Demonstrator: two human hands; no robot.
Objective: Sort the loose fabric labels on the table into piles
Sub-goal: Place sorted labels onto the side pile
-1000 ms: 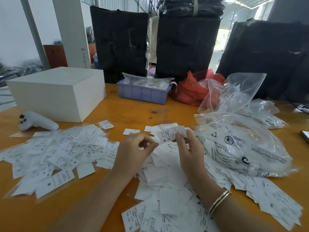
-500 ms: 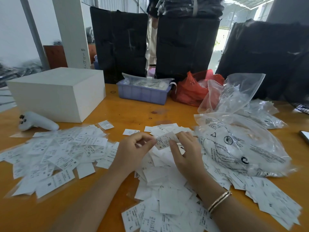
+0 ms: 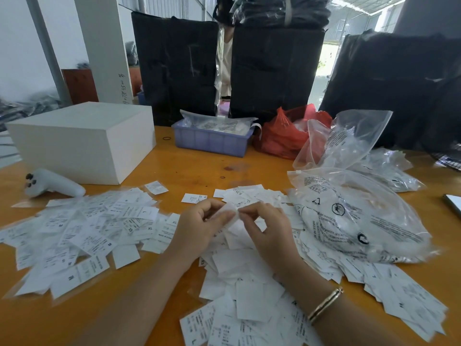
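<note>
Both hands [image 3: 199, 227] [image 3: 268, 229] pinching one label [image 3: 230, 216], long axis roughly left-right.

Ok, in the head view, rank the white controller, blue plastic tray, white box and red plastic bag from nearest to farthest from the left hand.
From the left hand:
1. Blue plastic tray, straight ahead, slightly right.
2. White box, front left; too close to the tray to rank firmly.
3. Red plastic bag, front right, beside the tray.
4. White controller, far left.
</note>
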